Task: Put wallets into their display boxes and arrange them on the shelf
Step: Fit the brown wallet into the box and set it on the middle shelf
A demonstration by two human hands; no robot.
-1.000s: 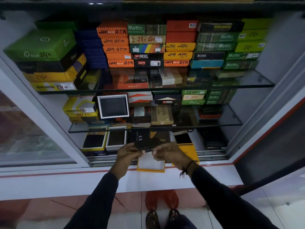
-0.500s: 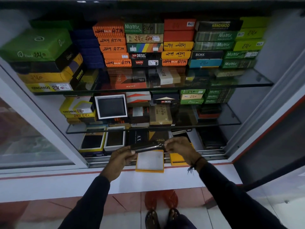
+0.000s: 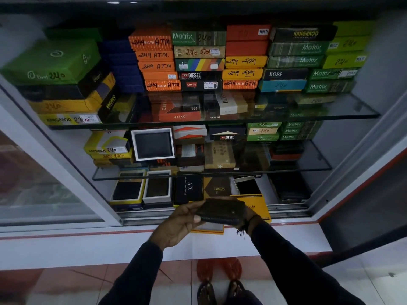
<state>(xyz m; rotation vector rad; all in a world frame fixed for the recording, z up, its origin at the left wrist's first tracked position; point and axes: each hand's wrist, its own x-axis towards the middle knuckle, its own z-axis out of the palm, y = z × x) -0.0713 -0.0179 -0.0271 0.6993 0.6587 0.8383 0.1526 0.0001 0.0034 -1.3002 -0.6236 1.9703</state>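
Note:
A dark wallet (image 3: pixel 221 211) is held flat between both hands in front of the cabinet's lowest level. My left hand (image 3: pixel 176 225) grips its left end, thumb against the edge. Most of my right hand (image 3: pixel 247 214) is hidden behind the wallet and holds the right end. Right under the wallet an open yellow display box (image 3: pixel 208 228) with a pale lining lies on the white ledge (image 3: pixel 110 249). Its yellow lid (image 3: pixel 256 204) rests just behind, to the right.
Two glass shelves (image 3: pixel 330 111) carry stacks of coloured wallet boxes. On the bottom level stand open boxes with wallets (image 3: pixel 157 188), a black box (image 3: pixel 189 188) and loose dark wallets (image 3: pixel 288 188). A sliding glass door (image 3: pixel 44 190) is at the left. My sandalled feet (image 3: pixel 220 289) are below.
The wallet was held edge-on above the open yellow box; it is now turned flat, broad face up, and covers most of the box. Both hands have stayed on it.

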